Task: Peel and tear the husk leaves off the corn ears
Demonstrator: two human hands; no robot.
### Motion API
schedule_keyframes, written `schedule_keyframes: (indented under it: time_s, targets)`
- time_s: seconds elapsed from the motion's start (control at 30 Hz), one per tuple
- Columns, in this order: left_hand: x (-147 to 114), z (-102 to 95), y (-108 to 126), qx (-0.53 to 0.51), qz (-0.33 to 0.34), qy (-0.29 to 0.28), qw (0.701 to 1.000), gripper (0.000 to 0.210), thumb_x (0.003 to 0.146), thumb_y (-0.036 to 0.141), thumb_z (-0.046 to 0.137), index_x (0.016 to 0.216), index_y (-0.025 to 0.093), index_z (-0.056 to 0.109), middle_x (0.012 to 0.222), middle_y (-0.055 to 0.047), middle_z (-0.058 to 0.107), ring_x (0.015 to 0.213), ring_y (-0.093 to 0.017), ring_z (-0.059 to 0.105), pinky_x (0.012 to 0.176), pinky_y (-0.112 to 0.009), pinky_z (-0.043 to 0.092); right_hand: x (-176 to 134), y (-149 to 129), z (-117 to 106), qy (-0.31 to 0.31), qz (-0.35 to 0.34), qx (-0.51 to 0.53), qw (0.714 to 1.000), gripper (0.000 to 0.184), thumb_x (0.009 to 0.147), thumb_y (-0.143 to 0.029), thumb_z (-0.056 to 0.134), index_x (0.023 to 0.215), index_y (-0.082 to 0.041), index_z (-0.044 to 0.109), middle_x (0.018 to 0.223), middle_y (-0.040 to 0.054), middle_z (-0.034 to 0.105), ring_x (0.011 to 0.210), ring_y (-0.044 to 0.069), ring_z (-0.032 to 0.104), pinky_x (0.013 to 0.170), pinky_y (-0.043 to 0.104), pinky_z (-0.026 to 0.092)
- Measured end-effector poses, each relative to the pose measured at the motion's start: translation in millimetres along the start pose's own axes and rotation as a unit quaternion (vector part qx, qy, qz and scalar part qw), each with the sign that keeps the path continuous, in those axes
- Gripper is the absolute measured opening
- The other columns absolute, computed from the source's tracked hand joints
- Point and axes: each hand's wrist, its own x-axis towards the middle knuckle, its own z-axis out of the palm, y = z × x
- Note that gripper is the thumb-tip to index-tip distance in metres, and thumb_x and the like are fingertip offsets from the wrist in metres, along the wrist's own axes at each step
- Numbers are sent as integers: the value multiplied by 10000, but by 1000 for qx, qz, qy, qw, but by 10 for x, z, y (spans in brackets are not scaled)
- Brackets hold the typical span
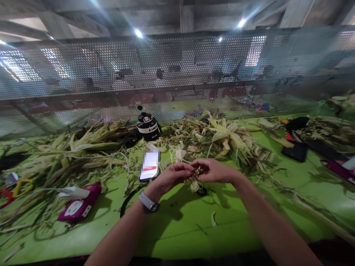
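Note:
Above the green table (177, 236), my left hand (176, 174) and my right hand (213, 170) meet, fingertips nearly touching. Both are closed in a pinch on a small bundle of pale corn husk (195, 185), whose loose end hangs below the fingers. A lighter tuft of husk (179, 154) shows just behind the hands; whether it belongs to the bundle I cannot tell. My left wrist wears a grey-banded watch (149, 201). A lit phone (149, 165) stands or lies close behind my left hand, and a small dark round object sits under the bundle.
Husk heaps (233, 136) cover the back, with more dry leaves (94, 140) at the left. A dark bottle (148, 126) stands among them. To the left lie a magenta power box (80, 203) with a white plug and yellow-handled scissors (23, 186). A perforated metal screen (177, 74) closes the far side.

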Motion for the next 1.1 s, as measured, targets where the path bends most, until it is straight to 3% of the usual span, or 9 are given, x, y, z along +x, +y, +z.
schedule_keyframes:
  time_s: [0.27,0.5,0.6,0.8,0.93,1.1]
  targets:
    - [8,-10,2,55,-7,-2,998,265,534,218,835,741,131,693,660,-24,700,583,-107,628,526,-191,437,28,64,7,4,4,17,1000,385,717,-156,589,1103,-159,594,890,20,634,716,114,550,664,238,437]
    - [35,-75,19,164,93,8,982,220,581,241,799,758,148,708,697,-25,702,648,-128,618,664,-250,463,55,137,14,7,9,29,1000,370,709,-156,596,1078,-154,578,812,-2,598,681,107,526,630,225,418]
    - [11,-44,44,300,156,34,940,146,652,244,746,770,162,724,727,-44,703,686,-156,616,664,-260,447,56,140,6,17,9,37,999,359,695,-134,598,1053,-144,577,809,0,587,688,103,518,631,219,419]
    - [-47,75,-37,497,280,102,815,157,766,233,635,881,226,742,819,-78,719,755,-211,615,728,-305,407,80,116,-3,42,62,118,990,275,758,-166,513,1027,-140,566,777,9,612,635,101,565,594,217,434]
    - [-22,67,-140,560,343,133,743,193,808,259,594,938,237,735,793,-87,715,717,-215,600,705,-314,374,126,154,-2,83,101,135,982,200,793,-193,465,928,-130,599,782,14,617,523,73,529,540,213,429]
    - [-13,59,-174,579,425,145,680,221,828,173,544,967,224,707,768,-56,712,693,-194,603,688,-311,379,133,236,-7,18,82,135,987,235,766,-276,577,937,-132,649,691,-20,544,545,75,475,531,212,435]
